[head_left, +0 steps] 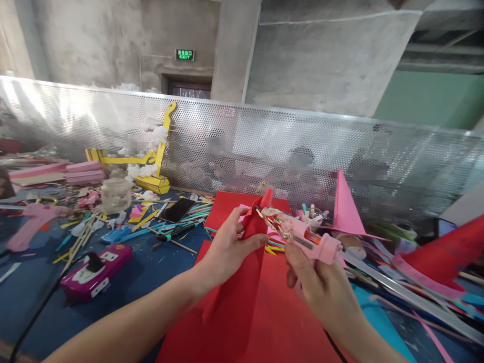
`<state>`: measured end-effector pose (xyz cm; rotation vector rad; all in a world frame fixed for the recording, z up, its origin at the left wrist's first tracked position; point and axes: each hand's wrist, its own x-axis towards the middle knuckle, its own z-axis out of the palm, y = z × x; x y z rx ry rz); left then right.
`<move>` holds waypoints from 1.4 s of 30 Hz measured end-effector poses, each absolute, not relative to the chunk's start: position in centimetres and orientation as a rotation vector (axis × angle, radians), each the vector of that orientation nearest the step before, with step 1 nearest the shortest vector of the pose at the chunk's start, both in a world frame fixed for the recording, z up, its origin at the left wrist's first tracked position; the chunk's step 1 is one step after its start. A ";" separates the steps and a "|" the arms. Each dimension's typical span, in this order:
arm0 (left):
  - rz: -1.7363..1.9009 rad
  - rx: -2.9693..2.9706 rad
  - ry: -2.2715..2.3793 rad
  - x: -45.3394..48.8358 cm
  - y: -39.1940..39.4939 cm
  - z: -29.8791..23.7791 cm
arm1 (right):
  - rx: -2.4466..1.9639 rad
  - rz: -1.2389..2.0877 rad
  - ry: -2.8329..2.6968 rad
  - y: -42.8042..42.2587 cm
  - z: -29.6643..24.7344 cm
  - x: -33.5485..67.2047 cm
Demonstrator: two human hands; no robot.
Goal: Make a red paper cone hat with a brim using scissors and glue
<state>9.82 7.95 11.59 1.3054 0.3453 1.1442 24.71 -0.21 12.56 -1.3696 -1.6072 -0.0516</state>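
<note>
In my right hand (321,287) is a pink hot glue gun (308,238), its nozzle end crusted and pointing left. A long clear glue stick (408,292) sticks out of its back. My left hand (234,242) grips a folded sheet of red paper (242,287), thumb in front and fingers behind. The gun's tip meets the upper edge of this sheet; whether it touches cannot be seen. Beneath lies a larger flat red sheet (287,312).
A purple power strip (96,272) with a black plug sits left, near a glass jar (115,195) and another pink glue gun (32,222). A pink paper cone (346,206) and a red cone (446,252) stand right. Behind runs a perforated metal screen (264,141).
</note>
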 end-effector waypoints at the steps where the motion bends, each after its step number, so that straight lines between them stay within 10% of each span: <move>1: 1.148 1.310 0.346 9.8 8.0 11.6 | -1.372 -0.038 -1.599 -0.2 12.4 24.7; 42: 1.207 1.387 0.357 9.7 8.3 11.4 | -1.444 -0.196 -1.665 -0.7 10.9 24.9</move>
